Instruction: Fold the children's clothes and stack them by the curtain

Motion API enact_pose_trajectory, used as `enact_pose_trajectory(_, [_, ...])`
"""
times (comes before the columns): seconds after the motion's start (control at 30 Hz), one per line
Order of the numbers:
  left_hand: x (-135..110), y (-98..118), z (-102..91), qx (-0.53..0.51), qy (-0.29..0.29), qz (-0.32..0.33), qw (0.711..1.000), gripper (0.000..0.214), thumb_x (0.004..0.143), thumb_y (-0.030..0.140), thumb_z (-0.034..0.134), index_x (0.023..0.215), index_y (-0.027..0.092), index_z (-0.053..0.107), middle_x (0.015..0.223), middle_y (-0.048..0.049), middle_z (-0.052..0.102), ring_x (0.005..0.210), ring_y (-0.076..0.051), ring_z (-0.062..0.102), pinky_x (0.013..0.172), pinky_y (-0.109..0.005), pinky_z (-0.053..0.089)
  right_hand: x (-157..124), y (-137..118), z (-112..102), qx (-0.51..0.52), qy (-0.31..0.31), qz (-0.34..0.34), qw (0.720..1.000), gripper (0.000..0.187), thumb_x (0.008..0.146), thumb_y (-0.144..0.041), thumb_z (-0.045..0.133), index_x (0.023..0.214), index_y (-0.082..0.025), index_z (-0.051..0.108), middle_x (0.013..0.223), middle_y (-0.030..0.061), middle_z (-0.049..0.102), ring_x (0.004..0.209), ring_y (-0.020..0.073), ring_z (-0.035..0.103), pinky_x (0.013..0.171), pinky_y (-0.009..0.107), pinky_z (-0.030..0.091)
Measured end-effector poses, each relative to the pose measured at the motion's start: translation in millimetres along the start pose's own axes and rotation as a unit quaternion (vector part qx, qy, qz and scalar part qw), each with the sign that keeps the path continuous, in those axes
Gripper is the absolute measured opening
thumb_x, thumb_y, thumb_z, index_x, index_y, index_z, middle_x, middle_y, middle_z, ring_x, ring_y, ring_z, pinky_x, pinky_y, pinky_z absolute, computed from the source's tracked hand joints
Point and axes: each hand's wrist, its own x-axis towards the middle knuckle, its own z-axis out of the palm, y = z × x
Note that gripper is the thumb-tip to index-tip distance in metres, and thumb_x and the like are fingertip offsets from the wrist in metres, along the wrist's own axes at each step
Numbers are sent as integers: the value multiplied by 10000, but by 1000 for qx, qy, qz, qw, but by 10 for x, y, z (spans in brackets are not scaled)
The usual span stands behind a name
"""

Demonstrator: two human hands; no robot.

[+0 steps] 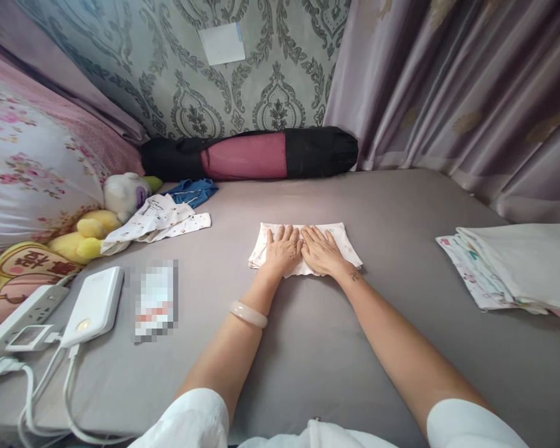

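A small folded white cloth with a faint print point(343, 239) lies flat on the grey bed sheet point(317, 336) in the middle. My left hand point(283, 250) and my right hand point(322, 250) rest side by side on top of it, palms down, fingers stretched out flat. A pale bangle sits on my left wrist. Neither hand grips anything.
A stack of folded cloths point(518, 267) lies at the right. At the left are unfolded white garments point(161, 221), a blue cloth point(196, 190), a plush toy point(116, 211), a white power bank point(93, 305) and a power strip point(18, 317) with cables. A black-and-pink rolled bag point(252, 154) lies against the wall.
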Motion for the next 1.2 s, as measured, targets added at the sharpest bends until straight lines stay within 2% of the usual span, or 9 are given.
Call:
enact_pose_trajectory(0.1, [-1, -12, -13, 6, 31, 10, 999, 483, 1021, 330, 253, 1435, 197, 463, 1542, -107, 431, 1463, -312, 315, 1185, -636, 165, 9, 11, -14, 12, 16, 0, 1000, 611, 972, -269, 207, 1543, -80, 315, 1617, 103, 266, 1500, 240, 210, 1224, 494, 130])
enact_pose_trajectory(0.2, [10, -29, -29, 15, 67, 30, 997, 476, 1011, 278, 263, 1428, 173, 470, 1537, -110, 438, 1494, -297, 247, 1207, -601, 131, 28, 7, -20, 13, 42, -2, 999, 608, 969, -256, 209, 1535, -67, 329, 1612, 111, 276, 1505, 236, 192, 1227, 498, 113])
enact_pose_trajectory(0.4, [65, -59, -3, 3, 14, 37, 999, 480, 1024, 301, 246, 1462, 216, 423, 1550, -97, 421, 1457, -279, 340, 1195, -591, 191, 53, -16, 0, 17, 27, -13, 999, 605, 975, -268, 212, 1539, -85, 329, 1610, 94, 278, 1499, 214, 216, 1234, 469, 112])
enact_pose_trajectory(0.57, [62, -44, -26, -2, 4, 32, 999, 475, 1027, 307, 249, 1460, 220, 423, 1558, -91, 410, 1462, -277, 330, 1192, -589, 204, 37, -17, -12, 26, 22, -11, 999, 609, 976, -267, 203, 1540, -71, 318, 1616, 81, 265, 1504, 207, 198, 1237, 462, 94])
enact_pose_trajectory(0.8, [23, -98, -2, 24, 71, 0, 997, 503, 1025, 359, 237, 1433, 180, 470, 1529, -125, 447, 1483, -309, 275, 1199, -601, 173, 19, 86, 23, 11, 55, 29, 998, 603, 1001, -311, 204, 1529, -49, 331, 1608, 133, 272, 1502, 249, 203, 1225, 508, 98])
enact_pose_trajectory(1.03, [40, -125, 29, 28, 40, -15, 999, 513, 1023, 378, 243, 1450, 178, 448, 1529, -140, 441, 1454, -310, 338, 1183, -592, 224, 32, 114, 72, 3, 62, 35, 997, 569, 1006, -311, 228, 1519, -114, 374, 1599, 124, 299, 1492, 246, 236, 1219, 511, 119])
enact_pose_trajectory(1.13, [22, -125, -8, 23, 37, -16, 999, 513, 1020, 379, 255, 1444, 167, 452, 1530, -141, 440, 1455, -308, 338, 1185, -577, 231, 21, 125, 52, 6, 63, 36, 997, 576, 1003, -302, 224, 1519, -89, 366, 1601, 133, 294, 1494, 243, 231, 1223, 495, 119])
enact_pose_trajectory(1.2, [9, -141, -22, 25, 57, -21, 998, 522, 1017, 386, 263, 1438, 150, 461, 1529, -152, 438, 1463, -309, 322, 1198, -570, 205, 11, 142, 33, 3, 68, 47, 997, 586, 1002, -304, 225, 1522, -66, 350, 1606, 143, 277, 1499, 248, 212, 1226, 487, 109])
